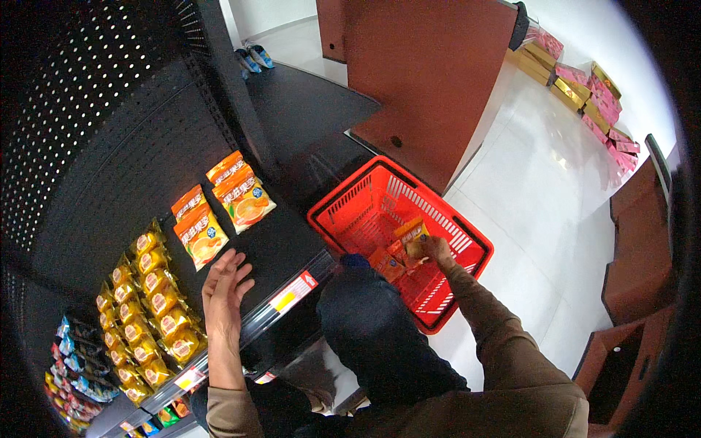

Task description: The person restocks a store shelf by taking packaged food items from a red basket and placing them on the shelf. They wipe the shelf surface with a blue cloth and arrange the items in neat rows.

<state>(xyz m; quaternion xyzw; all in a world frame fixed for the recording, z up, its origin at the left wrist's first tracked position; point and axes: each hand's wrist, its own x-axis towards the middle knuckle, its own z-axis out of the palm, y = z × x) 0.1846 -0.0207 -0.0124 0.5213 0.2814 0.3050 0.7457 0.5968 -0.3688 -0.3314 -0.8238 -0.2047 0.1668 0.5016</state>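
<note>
My left hand (pixel 225 287) is over the front part of a black shelf (pixel 263 249), fingers apart and holding nothing. Just beyond its fingertips stand orange snack packets (pixel 202 238) with a fruit picture, in two short rows; the second row (pixel 245 200) is to the right. My right hand (pixel 438 251) reaches into a red plastic shopping basket (pixel 478 241) and grips an orange and yellow snack packet (pixel 413 235). Beside that packet, more orange packets (pixel 386 264) lie at the basket's bottom. My fingers partly hide the held packet.
Rows of yellow wrapped cakes (pixel 164 304) fill the shelf on the left, with blue and red packets (pixel 82 372) farther left. A price rail (pixel 293 292) edges the shelf. Reddish-brown panels (pixel 421 71) stand beyond the basket. Pink and gold boxes (pixel 594 98) lie along the far wall.
</note>
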